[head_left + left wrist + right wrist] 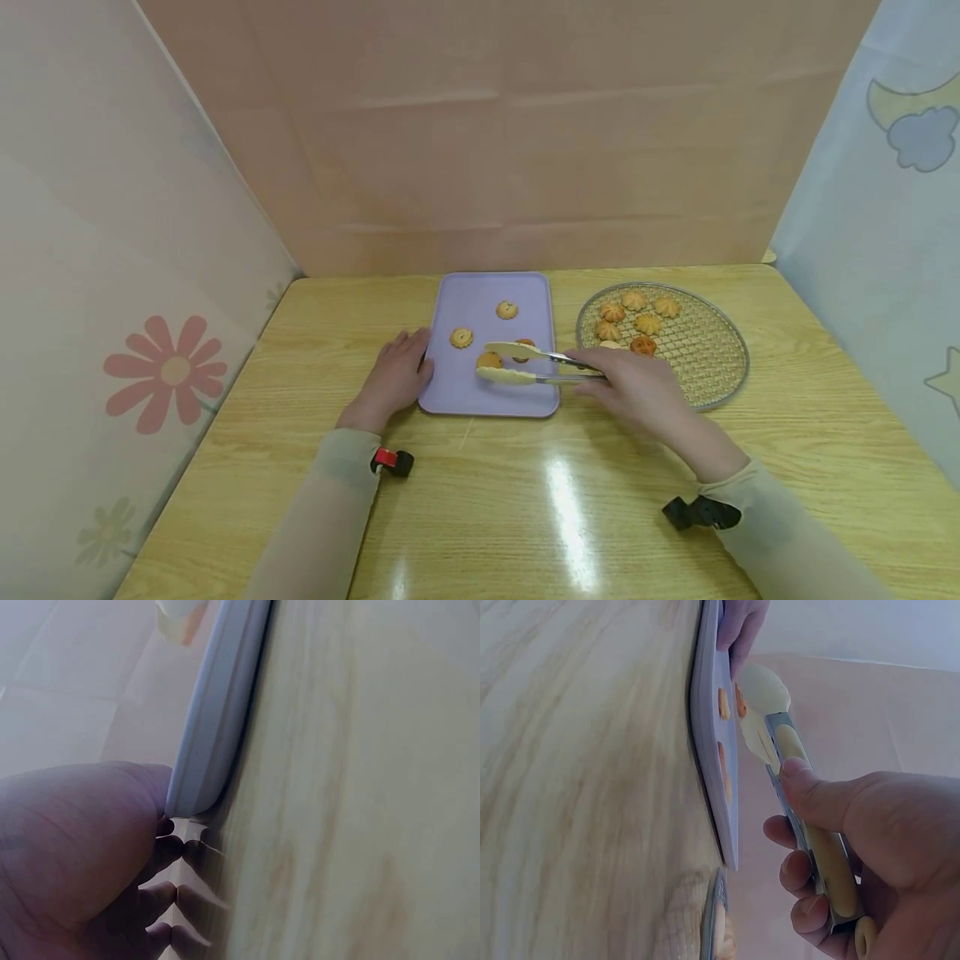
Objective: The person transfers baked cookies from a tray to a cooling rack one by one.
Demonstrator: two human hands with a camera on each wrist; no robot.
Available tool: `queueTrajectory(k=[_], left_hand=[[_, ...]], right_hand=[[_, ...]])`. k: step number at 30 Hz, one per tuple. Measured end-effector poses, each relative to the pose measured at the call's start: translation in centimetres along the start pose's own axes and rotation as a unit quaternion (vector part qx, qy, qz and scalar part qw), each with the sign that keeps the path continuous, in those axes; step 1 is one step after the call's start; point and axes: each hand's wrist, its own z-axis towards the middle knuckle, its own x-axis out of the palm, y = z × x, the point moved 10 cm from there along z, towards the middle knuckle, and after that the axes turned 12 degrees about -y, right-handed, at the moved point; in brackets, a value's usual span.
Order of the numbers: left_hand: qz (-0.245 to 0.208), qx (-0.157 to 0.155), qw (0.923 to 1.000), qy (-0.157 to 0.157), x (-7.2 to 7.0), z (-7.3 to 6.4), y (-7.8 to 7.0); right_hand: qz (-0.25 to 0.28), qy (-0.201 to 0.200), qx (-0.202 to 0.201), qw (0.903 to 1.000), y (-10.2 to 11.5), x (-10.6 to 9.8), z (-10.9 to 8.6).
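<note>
Presumably to steady the tray (480, 296), we rest our left hand (393, 372), fingers loose, against its rim; our right hand (639, 387) grips tongs (517, 377), tips flanking a cookie (491, 360)

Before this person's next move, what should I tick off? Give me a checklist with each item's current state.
1. Left hand touching the tray: ok, at its left edge.
2. Right hand holding the tongs: ok.
3. Cookie between the tongs' tips: ok, over the tray; grip firmness unclear.
4. Brown cookie fully in sight: not ok, the tongs partly cover it in the head view.
5. All cookies on the mesh rack countable: cannot tell, the right hand covers part of it.
</note>
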Motion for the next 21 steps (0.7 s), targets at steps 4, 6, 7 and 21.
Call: queueTrajectory(k=[4,6,7,21], left_hand=[[-0.002,0.002,1.0,-0.002,0.0,0.0,0.0],[-0.001,0.002,1.0,-0.002,0.0,0.0,0.1],[-0.001,0.002,1.0,-0.002,0.0,-0.1,0.1],[-0.002,0.006,1.0,0.0,0.0,0.0,0.0]], right_hand=[[-0.011,-0.003,0.033,0.9994,-1.3,-1.1,-0.4],[-0.016,-0.006,0.047,0.9987,-2.0,-1.8,-0.6],[-0.019,-0.009,0.052,0.9984,-2.3,-2.1,-0.7],[-0.053,0.013,0.146,0.9878,-7.7,-6.3,-3.4]])
